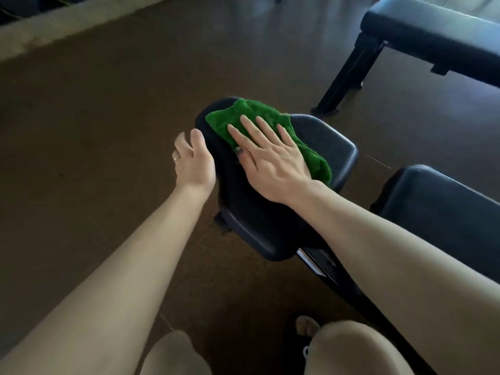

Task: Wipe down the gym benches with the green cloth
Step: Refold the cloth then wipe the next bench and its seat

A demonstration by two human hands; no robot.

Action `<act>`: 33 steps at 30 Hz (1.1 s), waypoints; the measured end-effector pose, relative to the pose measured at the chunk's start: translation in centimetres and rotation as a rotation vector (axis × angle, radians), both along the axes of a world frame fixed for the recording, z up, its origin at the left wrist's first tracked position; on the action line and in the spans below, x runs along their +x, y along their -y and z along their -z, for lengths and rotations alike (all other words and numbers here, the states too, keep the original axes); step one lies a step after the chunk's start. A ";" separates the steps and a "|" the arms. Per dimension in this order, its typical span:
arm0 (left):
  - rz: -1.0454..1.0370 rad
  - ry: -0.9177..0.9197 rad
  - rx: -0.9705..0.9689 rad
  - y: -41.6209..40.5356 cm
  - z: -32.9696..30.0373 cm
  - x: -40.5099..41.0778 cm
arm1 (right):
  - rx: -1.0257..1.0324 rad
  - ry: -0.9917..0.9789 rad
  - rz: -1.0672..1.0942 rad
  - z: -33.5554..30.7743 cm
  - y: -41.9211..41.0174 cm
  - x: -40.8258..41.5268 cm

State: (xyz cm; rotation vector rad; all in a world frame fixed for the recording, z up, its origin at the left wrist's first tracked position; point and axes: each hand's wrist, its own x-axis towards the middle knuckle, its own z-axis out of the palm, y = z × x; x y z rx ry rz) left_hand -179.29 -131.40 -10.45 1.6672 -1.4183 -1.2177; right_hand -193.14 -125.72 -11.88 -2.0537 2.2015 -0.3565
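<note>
One green cloth is in view, and two hands: the left hand and the right hand. Three black padded surfaces show: the seat pad under the cloth, a second pad at the right edge, and a separate bench at the upper right. One ring sits on the left hand, and two knees appear at the bottom.

A crumpled green terry cloth lies on the far end of the black padded seat bench at centre. The right hand rests flat on the cloth; the left hand sits just left of the bench edge. A second black padded bench stands to the right, a third long black padded bench far right, all on the brown floor.
</note>
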 end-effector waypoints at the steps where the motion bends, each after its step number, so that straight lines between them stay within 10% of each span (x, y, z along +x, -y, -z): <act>1: 0.007 -0.028 -0.004 0.2 -0.2 -0.8 | -0.006 -0.018 -0.010 0.0 0.7 -0.6; 33: -0.121 0.281 -0.119 -3.3 0.5 -3.7 | 0.061 0.058 -0.063 -0.2 -5.4 0.4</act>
